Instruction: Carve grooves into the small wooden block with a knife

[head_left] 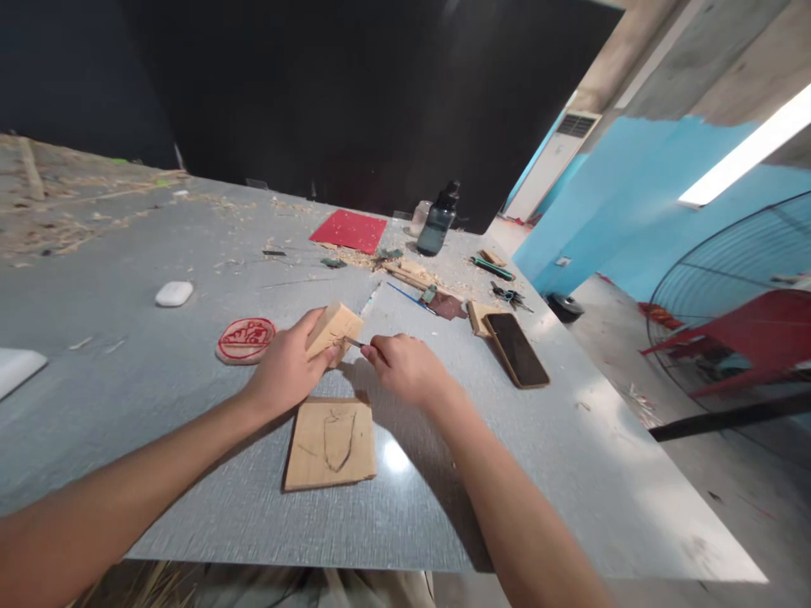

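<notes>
My left hand (pixel 292 359) is closed around a pale wooden block (pixel 337 328), held tilted a little above the table. Dark marks show on the face of the block. In my right hand (pixel 405 365) is a slim carving knife (pixel 353 342), its metal tip touching that marked face; the handle is mostly hidden by my fingers. Just below my hands lies a flat square wooden board (pixel 330 447) with a pointed outline drawn on it in dark lines. Beside my left hand rests a round piece with a red carved design (pixel 246 339).
A phone (pixel 518 350) leans on a wood piece at the right, near keys (pixel 510 295) and a green-black cutter (pixel 492 268). Farther back stand a dark pump bottle (pixel 437 221) and red sandpaper-like sheet (pixel 350 230). A white case (pixel 174 294) lies left. Wood shavings are scattered about.
</notes>
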